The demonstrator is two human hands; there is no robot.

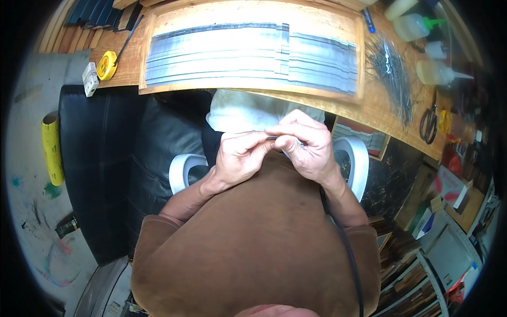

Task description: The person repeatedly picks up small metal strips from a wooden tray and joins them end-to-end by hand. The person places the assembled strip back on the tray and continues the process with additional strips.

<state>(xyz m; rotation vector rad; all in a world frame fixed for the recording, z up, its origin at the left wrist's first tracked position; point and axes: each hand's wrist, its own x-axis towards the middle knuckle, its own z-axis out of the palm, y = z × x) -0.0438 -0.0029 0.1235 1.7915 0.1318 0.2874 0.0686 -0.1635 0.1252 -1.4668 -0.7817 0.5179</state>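
Both of my hands meet in front of my chest, just below the table edge. My left hand (238, 153) is closed in a pinch, thumb against the fingertips. Opposite it, my right hand (309, 145) pinches too, its fingertips nearly touching the left ones. Between them shows a sliver of a thin, dark bluish strip (272, 138); most of it is hidden by the fingers. Beyond the hands, a shallow wooden tray (360, 58) lies on the table, with rows of thin grey strips (216, 55) laid across it.
Right of the tray lie a heap of thin dark wires (391, 74), black scissors (430, 124) and squeeze bottles (435, 73). A yellow tape measure (107, 65) sits left. White chair arms (359, 164) flank me; a black sofa (100, 174) stands at left.
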